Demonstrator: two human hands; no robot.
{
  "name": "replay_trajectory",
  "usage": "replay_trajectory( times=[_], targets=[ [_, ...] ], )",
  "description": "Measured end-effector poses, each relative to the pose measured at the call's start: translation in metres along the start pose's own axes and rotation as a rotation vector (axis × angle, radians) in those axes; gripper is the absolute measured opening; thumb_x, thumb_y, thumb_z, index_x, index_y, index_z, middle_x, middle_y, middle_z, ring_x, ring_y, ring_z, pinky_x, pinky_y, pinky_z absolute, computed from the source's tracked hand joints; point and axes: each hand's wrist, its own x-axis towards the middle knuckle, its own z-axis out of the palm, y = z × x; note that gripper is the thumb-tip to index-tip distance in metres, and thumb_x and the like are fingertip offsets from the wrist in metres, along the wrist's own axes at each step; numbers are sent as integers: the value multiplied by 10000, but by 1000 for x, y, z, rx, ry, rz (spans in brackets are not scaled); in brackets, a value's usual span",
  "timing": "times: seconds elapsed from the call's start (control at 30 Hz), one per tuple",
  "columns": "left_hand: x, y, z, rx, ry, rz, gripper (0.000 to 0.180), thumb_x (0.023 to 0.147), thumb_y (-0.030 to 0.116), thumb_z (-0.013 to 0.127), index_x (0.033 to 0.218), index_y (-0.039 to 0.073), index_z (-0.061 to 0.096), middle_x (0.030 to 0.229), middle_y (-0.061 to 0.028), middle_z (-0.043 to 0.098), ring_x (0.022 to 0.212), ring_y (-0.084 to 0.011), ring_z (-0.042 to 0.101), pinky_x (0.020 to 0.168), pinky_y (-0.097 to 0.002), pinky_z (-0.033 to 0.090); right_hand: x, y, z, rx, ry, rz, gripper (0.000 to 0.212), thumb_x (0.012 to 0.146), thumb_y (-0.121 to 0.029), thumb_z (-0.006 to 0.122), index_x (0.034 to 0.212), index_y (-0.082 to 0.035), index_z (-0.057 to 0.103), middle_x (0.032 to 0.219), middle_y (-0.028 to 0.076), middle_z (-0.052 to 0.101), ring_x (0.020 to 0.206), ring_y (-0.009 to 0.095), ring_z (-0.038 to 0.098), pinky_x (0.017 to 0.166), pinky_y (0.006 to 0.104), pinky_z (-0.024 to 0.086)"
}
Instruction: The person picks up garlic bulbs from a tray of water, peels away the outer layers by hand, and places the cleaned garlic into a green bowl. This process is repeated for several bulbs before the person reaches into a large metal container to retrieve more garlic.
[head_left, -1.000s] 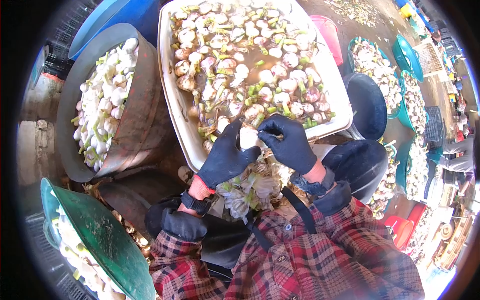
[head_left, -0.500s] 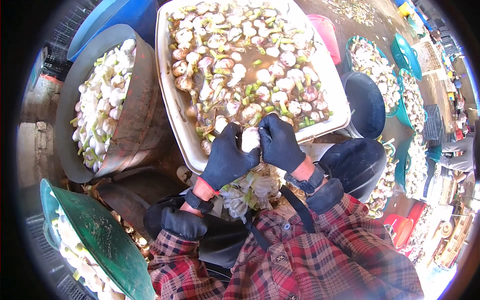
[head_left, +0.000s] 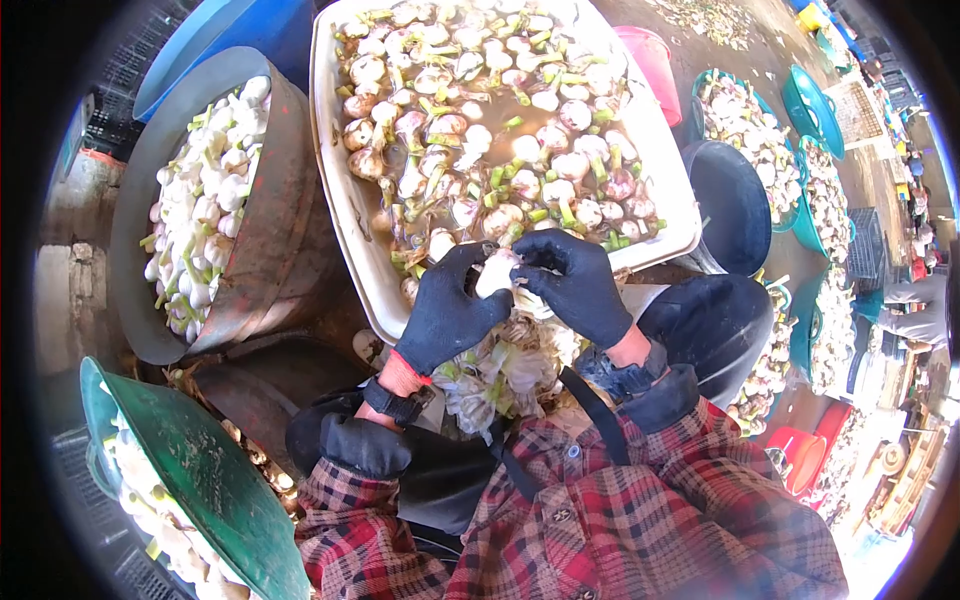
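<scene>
Between my two black-gloved hands is a pale garlic bulb [head_left: 495,272], just above the near edge of a white tub [head_left: 352,255]. My left hand [head_left: 450,305] grips the bulb from its left side, fingers curled round it. At the bulb's right side, the thumb and fingers of my right hand [head_left: 575,280] pinch its skin. Below my hands, a heap of peeled-off papery garlic skins [head_left: 500,375] lies in my lap. In the tub, many garlic bulbs [head_left: 570,165] with short green stems sit in brownish water.
On the left stands a dark rubber container [head_left: 280,220] full of white garlic [head_left: 210,200]. A green basin [head_left: 200,480] tilts at lower left. To the right are a dark bucket [head_left: 735,215], a pink bucket [head_left: 652,75] and teal basins of garlic [head_left: 745,130]. Another person [head_left: 915,310] is at the far right.
My hands have shifted slightly apart, the right one moving to the right and turning. The garlic bulb has tilted and moved a little up and left, still between my hands.
</scene>
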Motion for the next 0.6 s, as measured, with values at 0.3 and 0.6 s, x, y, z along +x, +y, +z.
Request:
replay_trajectory(
  times=[0.3, 0.6],
  targets=[
    [-4, 15, 4, 164, -59, -69, 522, 713, 193, 755, 1133, -50, 561, 834, -90, 639, 751, -122, 583, 677, -287, 486, -12, 8, 7, -136, 90, 15, 124, 754, -30, 689, 815, -1, 585, 697, 124, 608, 610, 213, 592, 579, 322, 460],
    [-3, 11, 8, 134, 96, 227, 349, 705, 158, 687, 986, -35, 616, 920, -220, 636, 847, -339, 647, 735, -380, 507, -2, 32, 11, -286, 227, -45, 105, 780, -45, 655, 780, 11, 566, 663, 187, 599, 625, 330, 608, 568, 381, 453]
  ],
)
